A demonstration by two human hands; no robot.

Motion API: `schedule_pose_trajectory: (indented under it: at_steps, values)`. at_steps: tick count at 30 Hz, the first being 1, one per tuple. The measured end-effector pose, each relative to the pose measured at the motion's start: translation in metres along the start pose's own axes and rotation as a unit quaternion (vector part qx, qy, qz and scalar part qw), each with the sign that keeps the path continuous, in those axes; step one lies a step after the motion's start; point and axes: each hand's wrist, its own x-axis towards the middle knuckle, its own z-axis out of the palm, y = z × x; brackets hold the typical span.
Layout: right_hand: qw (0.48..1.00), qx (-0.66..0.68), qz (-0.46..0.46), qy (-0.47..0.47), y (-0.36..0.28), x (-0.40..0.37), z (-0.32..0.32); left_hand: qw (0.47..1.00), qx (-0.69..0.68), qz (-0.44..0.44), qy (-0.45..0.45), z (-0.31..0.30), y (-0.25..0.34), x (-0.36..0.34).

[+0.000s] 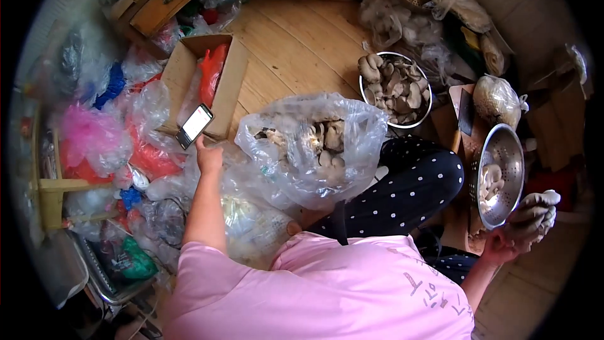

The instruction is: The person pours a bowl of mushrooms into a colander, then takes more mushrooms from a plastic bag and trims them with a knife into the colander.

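Note:
My left hand (209, 156) reaches out at the left, a finger stretched to the lower edge of a phone (196, 124) with a lit screen. The phone rests against a cardboard box (228, 97). Low on the right, my right hand (501, 247) is closed around a cluster of grey oyster mushrooms (532, 219). Just beyond it stands a metal colander (514, 167) with a few mushroom pieces (491, 184) inside. In front of my body, a clear plastic bag (362, 129) lies open with more mushrooms (330, 135) in it.
A white-rimmed bowl (428, 102) full of mushrooms sits beyond my knee. Plastic bags, among them a pink one (94, 132), crowd the left side. A red glove (212, 75) lies in the box. A wooden drawer (168, 3) and a tied bag (497, 101) stand farther out.

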Motion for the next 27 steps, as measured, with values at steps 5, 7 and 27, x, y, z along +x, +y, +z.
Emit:
schedule_pose_trajectory:
  at_steps: [5,7,27]
  values:
    - [0.998,-0.045,-0.016,-0.038,0.005,0.006,0.014,0.992,0.119,-0.047,0.002,-0.01,0.033,-0.005]
    - [0.999,-0.011,0.015,-0.029,0.007,0.005,0.026,0.988,0.156,-0.003,0.021,-0.009,0.028,0.003]
    - [0.994,-0.061,0.007,0.095,0.018,-0.005,0.036,0.978,0.141,0.009,0.152,-0.025,0.04,0.036]
